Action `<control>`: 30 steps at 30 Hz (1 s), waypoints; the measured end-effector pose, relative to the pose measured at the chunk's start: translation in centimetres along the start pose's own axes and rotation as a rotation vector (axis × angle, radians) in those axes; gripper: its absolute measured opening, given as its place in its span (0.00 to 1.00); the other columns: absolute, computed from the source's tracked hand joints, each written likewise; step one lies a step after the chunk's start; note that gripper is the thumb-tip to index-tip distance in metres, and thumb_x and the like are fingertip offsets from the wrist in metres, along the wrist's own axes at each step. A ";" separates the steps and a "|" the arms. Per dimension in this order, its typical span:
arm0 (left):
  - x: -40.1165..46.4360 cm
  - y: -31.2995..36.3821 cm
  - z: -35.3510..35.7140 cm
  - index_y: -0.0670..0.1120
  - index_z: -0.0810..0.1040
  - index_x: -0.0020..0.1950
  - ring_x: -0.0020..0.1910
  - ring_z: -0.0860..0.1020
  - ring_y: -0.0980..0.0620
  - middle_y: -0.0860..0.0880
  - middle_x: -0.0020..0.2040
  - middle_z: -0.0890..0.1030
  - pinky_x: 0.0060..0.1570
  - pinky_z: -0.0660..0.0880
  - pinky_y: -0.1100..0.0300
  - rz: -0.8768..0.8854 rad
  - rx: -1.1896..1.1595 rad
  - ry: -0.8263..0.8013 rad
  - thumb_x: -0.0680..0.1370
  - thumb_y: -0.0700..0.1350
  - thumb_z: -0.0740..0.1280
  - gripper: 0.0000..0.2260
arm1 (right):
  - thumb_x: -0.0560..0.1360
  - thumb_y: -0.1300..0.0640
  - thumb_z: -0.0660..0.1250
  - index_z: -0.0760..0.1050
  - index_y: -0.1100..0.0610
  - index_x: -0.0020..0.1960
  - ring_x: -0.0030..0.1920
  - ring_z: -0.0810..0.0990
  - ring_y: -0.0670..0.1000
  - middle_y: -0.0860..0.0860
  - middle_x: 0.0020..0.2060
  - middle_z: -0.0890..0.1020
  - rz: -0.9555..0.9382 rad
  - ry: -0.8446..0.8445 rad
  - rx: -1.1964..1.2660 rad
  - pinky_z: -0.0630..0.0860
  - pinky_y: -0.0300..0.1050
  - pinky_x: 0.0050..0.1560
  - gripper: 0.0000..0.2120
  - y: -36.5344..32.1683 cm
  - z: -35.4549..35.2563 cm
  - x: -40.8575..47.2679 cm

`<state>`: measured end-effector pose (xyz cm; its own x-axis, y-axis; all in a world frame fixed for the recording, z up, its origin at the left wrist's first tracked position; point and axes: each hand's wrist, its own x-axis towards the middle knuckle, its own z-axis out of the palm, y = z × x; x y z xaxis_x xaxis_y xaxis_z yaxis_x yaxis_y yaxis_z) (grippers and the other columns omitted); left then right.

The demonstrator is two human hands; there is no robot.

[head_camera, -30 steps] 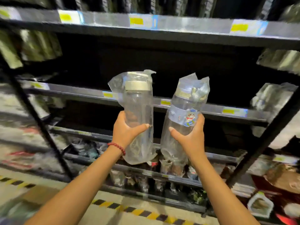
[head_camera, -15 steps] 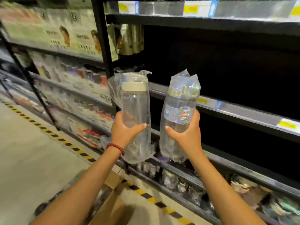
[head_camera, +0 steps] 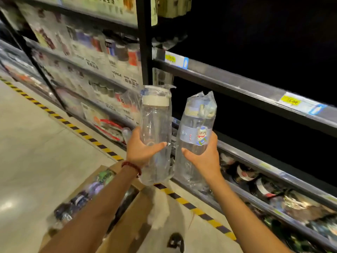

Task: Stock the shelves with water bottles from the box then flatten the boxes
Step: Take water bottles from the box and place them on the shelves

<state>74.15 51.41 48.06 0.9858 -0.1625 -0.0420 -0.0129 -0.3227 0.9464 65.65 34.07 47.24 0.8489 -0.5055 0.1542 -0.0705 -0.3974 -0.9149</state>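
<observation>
My left hand (head_camera: 141,148) grips a clear water bottle with a white lid (head_camera: 155,121), wrapped in a plastic bag and held upright. My right hand (head_camera: 205,156) grips a second bagged clear bottle with a cartoon bear label (head_camera: 196,128), tilted slightly right. Both bottles are raised in front of the dark shelf (head_camera: 255,92), apart from it. Below my arms stands an open cardboard box (head_camera: 125,223) on the floor with several bagged bottles inside.
A black upright post (head_camera: 145,41) divides the dark empty bay from stocked shelves at the left (head_camera: 87,57). Lower shelves at the right hold packaged goods (head_camera: 255,181). Yellow-black tape (head_camera: 76,128) runs along the pale floor.
The view has swung left and down, so the box now shows below. Both hands keep their grip on the bottles, which sit lower against the shelf rails.
</observation>
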 end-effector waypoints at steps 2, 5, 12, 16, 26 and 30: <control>0.7 -0.3 0.8 0.48 0.71 0.61 0.56 0.77 0.49 0.49 0.56 0.78 0.57 0.76 0.51 -0.034 0.009 -0.011 0.59 0.52 0.79 0.34 | 0.66 0.57 0.77 0.59 0.54 0.69 0.50 0.73 0.38 0.34 0.50 0.69 0.032 -0.012 -0.005 0.70 0.27 0.48 0.38 1.1 0.1 0.6; 2.1 -1.1 2.6 0.45 0.70 0.63 0.54 0.77 0.48 0.48 0.55 0.77 0.52 0.78 0.53 -0.059 0.050 -0.039 0.57 0.55 0.78 0.38 | 0.66 0.56 0.78 0.59 0.53 0.71 0.53 0.73 0.43 0.32 0.51 0.69 0.096 -0.026 0.032 0.69 0.28 0.45 0.40 3.2 0.1 2.0; 7.3 -5.3 7.3 0.49 0.71 0.54 0.47 0.80 0.44 0.45 0.50 0.79 0.45 0.80 0.45 -0.079 0.243 -0.125 0.54 0.63 0.76 0.35 | 0.55 0.44 0.78 0.63 0.52 0.68 0.49 0.77 0.33 0.39 0.52 0.76 0.247 -0.029 0.186 0.76 0.31 0.44 0.46 9.4 0.8 5.1; 10.2 -5.8 9.7 0.46 0.71 0.54 0.49 0.79 0.42 0.41 0.51 0.79 0.46 0.79 0.43 -0.050 0.178 -0.115 0.53 0.63 0.74 0.36 | 0.57 0.45 0.76 0.66 0.52 0.65 0.46 0.77 0.30 0.39 0.50 0.77 0.242 0.000 0.205 0.74 0.27 0.38 0.40 11.7 1.2 8.3; 19.0 -4.5 12.5 0.41 0.72 0.43 0.34 0.73 0.54 0.51 0.36 0.72 0.30 0.69 0.71 0.005 0.069 -0.251 0.59 0.52 0.80 0.24 | 0.58 0.45 0.75 0.69 0.47 0.59 0.53 0.81 0.50 0.50 0.53 0.80 0.295 0.093 0.343 0.78 0.52 0.55 0.31 13.0 2.0 15.3; 22.2 -3.0 13.5 0.45 0.71 0.55 0.41 0.74 0.58 0.55 0.43 0.72 0.33 0.72 0.73 0.003 -0.036 -0.286 0.66 0.46 0.78 0.22 | 0.59 0.47 0.75 0.70 0.47 0.56 0.52 0.81 0.49 0.50 0.52 0.80 0.262 0.092 0.341 0.78 0.50 0.53 0.27 12.1 1.4 18.1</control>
<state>93.81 36.14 39.94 0.8986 -0.4212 -0.1229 -0.0047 -0.2894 0.9572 80.85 21.20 38.44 0.7742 -0.6277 -0.0814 -0.0875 0.0211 -0.9959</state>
